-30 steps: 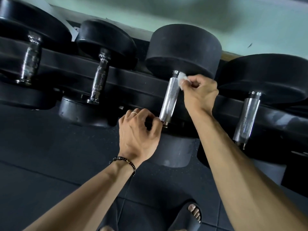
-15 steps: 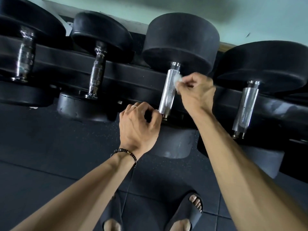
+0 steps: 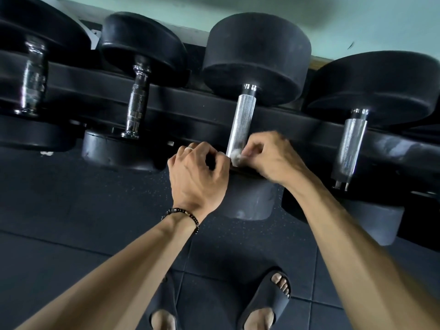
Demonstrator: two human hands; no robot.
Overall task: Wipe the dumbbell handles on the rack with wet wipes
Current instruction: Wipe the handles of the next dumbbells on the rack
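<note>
- Sliding down the shiny handle (image 3: 241, 122), the right hand (image 3: 271, 157) has gone from the far end, up by the big black weight (image 3: 256, 58), to the near end in the last second.
- This hand pinches a small white wet wipe (image 3: 236, 158) and presses it on the side of the handle, right at the near end.
- The left hand (image 3: 197, 173) has stayed put just left of the near end. Its fingers are curled; I cannot tell for sure if it grips anything.
- That looks like one full rub along this handle, so it may be nearly clean.
- The handle is a silver bar with a rough, bumpy skin. It shines bright and sits on the black rack (image 3: 190, 108) between two round black weights.
- The next handle on the right (image 3: 352, 141) is silver too, and two darker ones sit on the left (image 3: 137, 101).
- Those likely come next; I cannot tell which are already clean.
- The wipe looks scrunched into a little ball and a bit grey.
</note>
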